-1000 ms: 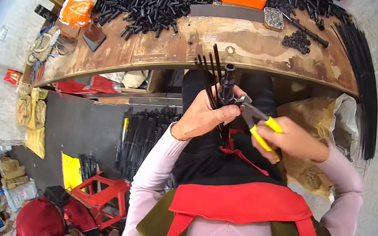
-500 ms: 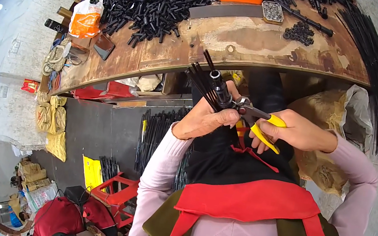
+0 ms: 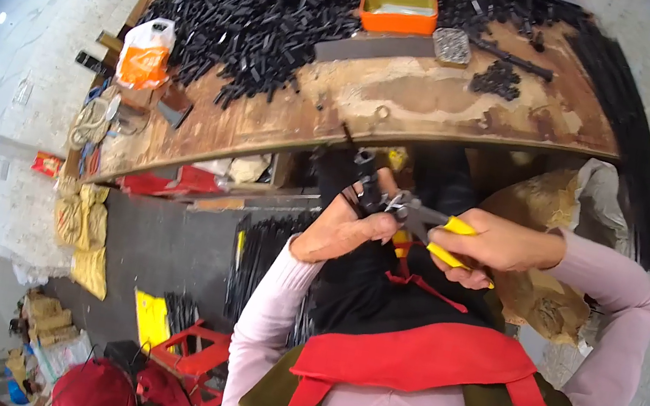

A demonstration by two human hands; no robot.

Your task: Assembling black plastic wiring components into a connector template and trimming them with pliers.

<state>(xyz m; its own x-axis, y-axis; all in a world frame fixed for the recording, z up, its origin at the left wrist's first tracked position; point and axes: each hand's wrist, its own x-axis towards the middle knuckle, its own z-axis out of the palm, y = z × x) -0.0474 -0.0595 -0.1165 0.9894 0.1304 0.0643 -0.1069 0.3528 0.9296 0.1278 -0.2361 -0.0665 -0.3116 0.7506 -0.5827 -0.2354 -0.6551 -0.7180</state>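
Observation:
My left hand (image 3: 346, 228) is closed round a black tubular part (image 3: 369, 180) with thin black rods beside it, its thumb pressed along the near side. The tube stands tilted, its hollow end facing up, and motion blurs it. In my right hand (image 3: 498, 249) is a plier-like tool with yellow handles (image 3: 454, 225), the fingers wrapped round both handles. Its metal jaws (image 3: 410, 209) meet the part beside my left thumb; what exactly they grip is too small to tell. Both hands are above my lap, just in front of the table edge.
On the worn wooden table (image 3: 270, 121) lie a heap of black tubes (image 3: 278, 23), an orange box (image 3: 398, 13), a tray of small metal pieces (image 3: 452, 46) and a plastic bag (image 3: 145, 57). Long black rods (image 3: 626, 124) hang over its right end. A red stool (image 3: 192, 353) stands lower left.
The black part has turned in my left hand, so fewer rods fan out to the left. The yellow-handled tool has tipped slightly. My view has shifted a little.

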